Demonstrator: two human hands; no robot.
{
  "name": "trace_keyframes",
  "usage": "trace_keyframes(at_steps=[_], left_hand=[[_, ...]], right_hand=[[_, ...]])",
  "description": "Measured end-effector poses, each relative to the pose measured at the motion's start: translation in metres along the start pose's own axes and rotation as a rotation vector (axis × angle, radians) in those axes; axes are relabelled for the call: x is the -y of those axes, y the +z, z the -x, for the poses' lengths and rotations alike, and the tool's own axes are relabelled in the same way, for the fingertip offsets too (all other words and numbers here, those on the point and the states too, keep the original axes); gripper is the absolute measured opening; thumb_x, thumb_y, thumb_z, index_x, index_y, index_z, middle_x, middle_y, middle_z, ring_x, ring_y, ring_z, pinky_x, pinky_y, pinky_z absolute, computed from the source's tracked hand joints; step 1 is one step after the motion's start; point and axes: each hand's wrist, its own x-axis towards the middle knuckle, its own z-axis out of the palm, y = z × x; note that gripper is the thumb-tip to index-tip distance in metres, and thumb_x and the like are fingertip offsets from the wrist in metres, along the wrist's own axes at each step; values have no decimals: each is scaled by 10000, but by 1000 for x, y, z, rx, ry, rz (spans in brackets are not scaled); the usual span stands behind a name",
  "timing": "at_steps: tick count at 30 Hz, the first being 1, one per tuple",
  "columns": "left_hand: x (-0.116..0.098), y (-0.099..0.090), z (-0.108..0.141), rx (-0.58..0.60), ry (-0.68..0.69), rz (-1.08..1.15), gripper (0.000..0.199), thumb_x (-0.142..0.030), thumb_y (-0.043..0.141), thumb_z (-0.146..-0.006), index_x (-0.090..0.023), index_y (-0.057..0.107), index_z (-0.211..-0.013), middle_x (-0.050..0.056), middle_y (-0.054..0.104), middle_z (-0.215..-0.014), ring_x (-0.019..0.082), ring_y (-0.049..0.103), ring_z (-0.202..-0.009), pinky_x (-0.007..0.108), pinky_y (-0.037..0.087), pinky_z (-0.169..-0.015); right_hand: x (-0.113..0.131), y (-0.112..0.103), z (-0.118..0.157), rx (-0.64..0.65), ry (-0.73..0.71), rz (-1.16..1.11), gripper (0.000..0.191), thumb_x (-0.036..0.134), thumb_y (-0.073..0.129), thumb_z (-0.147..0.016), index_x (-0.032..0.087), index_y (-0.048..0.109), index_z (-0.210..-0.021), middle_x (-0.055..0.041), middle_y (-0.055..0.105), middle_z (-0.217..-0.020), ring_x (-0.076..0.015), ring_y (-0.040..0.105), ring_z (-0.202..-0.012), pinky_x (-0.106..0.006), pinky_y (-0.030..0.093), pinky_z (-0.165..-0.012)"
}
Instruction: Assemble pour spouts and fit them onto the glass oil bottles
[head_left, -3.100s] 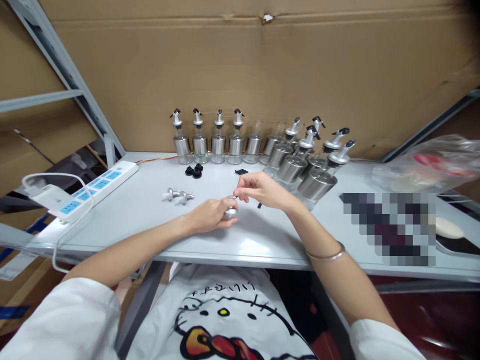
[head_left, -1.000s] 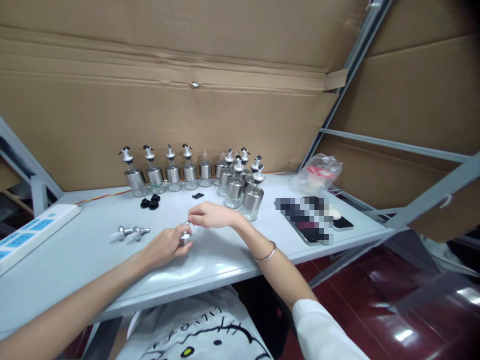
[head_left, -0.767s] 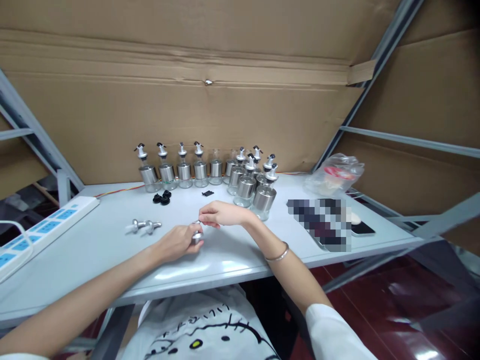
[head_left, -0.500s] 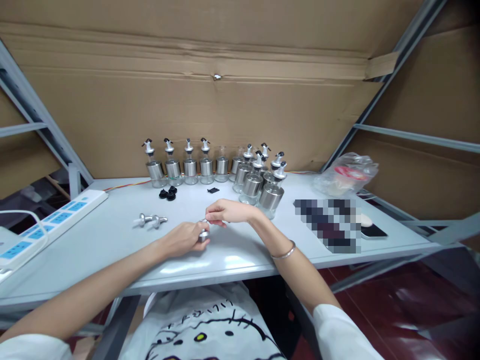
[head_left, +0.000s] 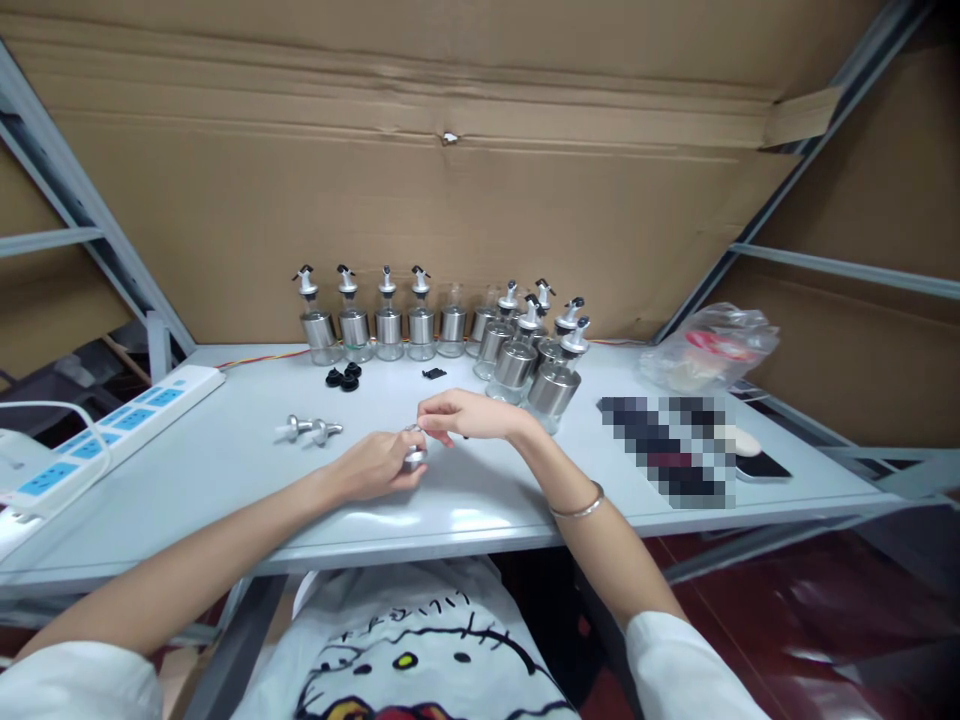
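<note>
My left hand (head_left: 381, 466) is closed round a silver pourer spout (head_left: 415, 457), low over the front middle of the table. The fingers of my right hand (head_left: 472, 414) are pinched together at the upper end of this spout; any small part between them is hidden. A tiny dark bit shows under the right palm, too small to name. Left of my hands lie two loose pourer spouts (head_left: 321, 431) with pale tubes. Beyond are several black stoppers (head_left: 348, 377) in a cluster and a group of small black pieces (head_left: 434, 373).
Several glass bottles with steel bands (head_left: 388, 328) line the back, most topped with pourers, others bare-necked. More stand behind my right hand (head_left: 553, 388). A power strip (head_left: 112, 432) lies at left. On the right are a plastic bag (head_left: 712, 350) and a phone (head_left: 763, 466).
The whole view has shifted slightly. My hands stay together at the pourer spout, with only a small movement of the fingers.
</note>
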Motion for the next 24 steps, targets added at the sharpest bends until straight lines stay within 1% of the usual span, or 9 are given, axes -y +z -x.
trace_keyframes(at_steps=[4,7,9,12,14,16,20,22,24], left_hand=[[4,-3,0,-54,-28,66,198,-190,402,-822,-208,333,-1006,-97,448,-601,84,411,-407,206,303,-482],[6,-4,1,-87,-36,80,210,-189,403,-837,-215,305,-1021,-78,479,-685,69,403,-421,199,296,-487],[5,-3,1,-90,-42,80,187,-196,395,-848,-217,302,-1009,-58,499,-745,63,408,-436,199,309,-501],[2,-3,2,-26,-78,96,137,-213,387,-849,-215,314,-965,-64,477,-704,70,391,-431,208,310,-499],[0,-4,3,29,-120,112,125,-230,396,-840,-213,320,-939,-85,423,-626,85,381,-422,215,302,-489],[-1,-4,3,51,-140,132,135,-234,403,-828,-211,322,-934,-103,372,-574,93,371,-411,217,294,-481],[0,-5,4,3,-97,169,177,-231,406,-825,-206,315,-974,-120,329,-539,92,362,-392,207,269,-464],[1,-4,4,-26,-87,171,199,-244,408,-837,-207,301,-1000,-113,363,-565,89,381,-400,206,282,-471],[3,-2,6,-37,-90,170,215,-252,402,-848,-211,279,-1019,-88,438,-636,81,405,-418,209,310,-486]], right_hand=[[0,7,-6,-167,15,20,343,390,432,-898,174,460,-632,46,466,-545,-91,406,-543,-236,349,-597],[-2,12,-11,-235,1,28,367,423,409,-892,184,421,-614,56,407,-533,-91,368,-535,-241,326,-580],[-3,14,-13,-260,-19,38,373,439,391,-889,180,433,-624,54,396,-549,-90,353,-544,-244,315,-583],[-4,16,-14,-254,-18,64,395,475,387,-874,174,451,-626,49,378,-562,-92,337,-560,-244,301,-585],[-4,17,-15,-225,-1,66,435,529,393,-859,172,463,-619,50,353,-557,-94,320,-560,-245,292,-579],[-5,17,-14,-203,3,49,477,580,396,-845,168,486,-621,52,335,-551,-96,308,-559,-245,286,-575],[-4,17,-13,-202,-11,34,504,594,374,-856,158,529,-655,48,348,-549,-99,321,-559,-246,290,-577],[-3,17,-12,-222,-16,49,515,593,357,-863,155,534,-657,43,361,-554,-99,332,-564,-247,294,-582],[-3,17,-13,-239,-15,60,532,603,344,-859,153,530,-645,38,372,-559,-98,340,-565,-250,299,-585]])
